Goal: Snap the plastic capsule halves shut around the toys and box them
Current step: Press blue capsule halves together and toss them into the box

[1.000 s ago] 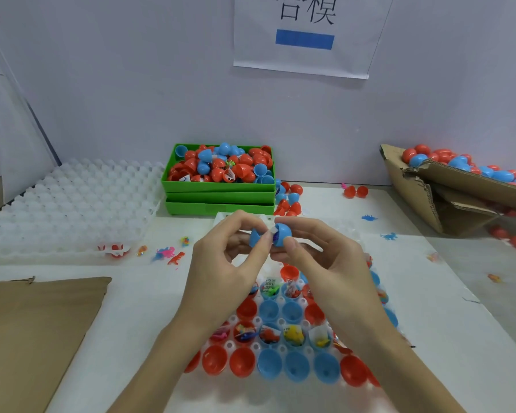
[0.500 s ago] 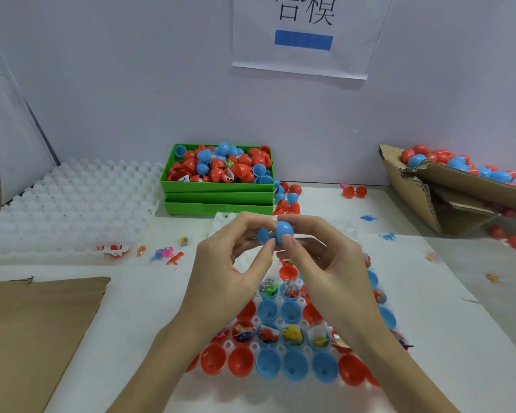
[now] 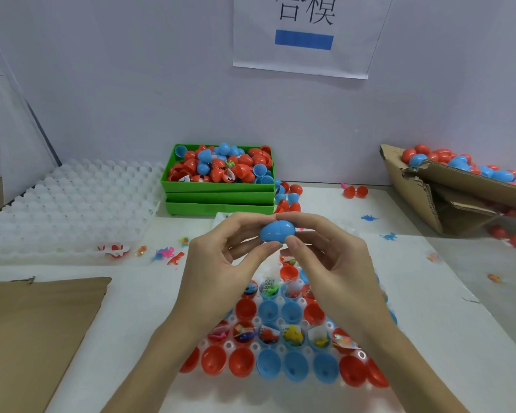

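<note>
Two hands, our left hand (image 3: 221, 269) and right hand (image 3: 334, 263), pinch one closed blue capsule (image 3: 277, 231) with their fingers above the capsule tray (image 3: 307, 386).

Small toy-packing workstation, prob. in a factory or workshop: printed station sign (image 3: 306, 31) at top centre of wall, green bins (image 3: 218, 201) w/ loose capsule halves at centre, white cell trays (image 3: 69, 204) at left, cardboard box (image 3: 459, 192) of closed capsules at right.
</note>
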Tool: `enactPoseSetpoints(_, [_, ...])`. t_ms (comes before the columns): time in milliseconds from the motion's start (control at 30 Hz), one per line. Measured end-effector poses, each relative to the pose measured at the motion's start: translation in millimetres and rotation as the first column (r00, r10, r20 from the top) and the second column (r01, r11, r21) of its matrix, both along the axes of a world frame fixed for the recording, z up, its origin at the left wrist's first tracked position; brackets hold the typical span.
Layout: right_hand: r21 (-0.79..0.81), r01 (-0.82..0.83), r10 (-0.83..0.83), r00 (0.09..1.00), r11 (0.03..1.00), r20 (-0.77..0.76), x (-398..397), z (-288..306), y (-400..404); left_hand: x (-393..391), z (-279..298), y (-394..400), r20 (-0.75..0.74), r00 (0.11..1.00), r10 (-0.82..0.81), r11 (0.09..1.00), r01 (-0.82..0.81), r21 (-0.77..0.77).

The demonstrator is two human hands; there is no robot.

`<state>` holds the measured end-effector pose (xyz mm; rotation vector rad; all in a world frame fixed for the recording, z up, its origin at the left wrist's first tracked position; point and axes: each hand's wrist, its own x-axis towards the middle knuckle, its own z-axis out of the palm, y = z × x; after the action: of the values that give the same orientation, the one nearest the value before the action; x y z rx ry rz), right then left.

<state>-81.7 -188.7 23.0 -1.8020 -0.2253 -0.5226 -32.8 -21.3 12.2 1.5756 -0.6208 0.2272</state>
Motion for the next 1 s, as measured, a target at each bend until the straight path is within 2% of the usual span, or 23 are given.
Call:
enactPoseSetpoints(300, [0.031,0.049,-0.05,0.998,0.998,0.033,-1.0,-4.0,5.0,-0.9,0.0,-1.3,0.064,0.997,0.042,0.999,-0.042,0.004])
enactPoseSetpoints(433, [0.124,0.042,-0.041,0.999,0.991,-0.015,-1.6,-4.9,7.9,-1.5,-0.8,-2.5,0.08,0.996,0.036,0.999,-0.038,0.032])
enactPoseSetpoints(500, [0.216,0.025,-0.006,0.996,0.976,-0.087,-1.7,-3.5,7.9,-1.6,0.6,-2.2,0.114,0.992,0.049,0.996,-0.057,0.068])
enactPoseSetpoints(600, [0.49,-0.084,0.197,0.963,0.868,-0.184,-0.5,-1.1,6.6,-0.9,2.9,-0.2,0.133,0.99,0.041,0.994,-0.054,0.096])
enactPoseSetpoints(667, [0.613,-0.125,0.306,0.931,0.78,-0.199,0.4,-0.1,6.9,-0.5,3.4,0.0,0.165,0.984,0.063,0.988,-0.085,0.132])
enactPoseSetpoints(867, [0.737,-0.132,0.418,0.882,0.663,-0.219,1.5,-1.4,8.9,2.9,1.7,2.7,0.393,0.91,0.134,0.931,-0.252,0.265])
enactPoseSetpoints(1000, [0.767,-0.143,0.456,0.865,0.625,-0.211,1.6,-0.8,5.7,4.4,-0.5,3.1,0.399,0.914,0.078,0.927,-0.213,0.308])
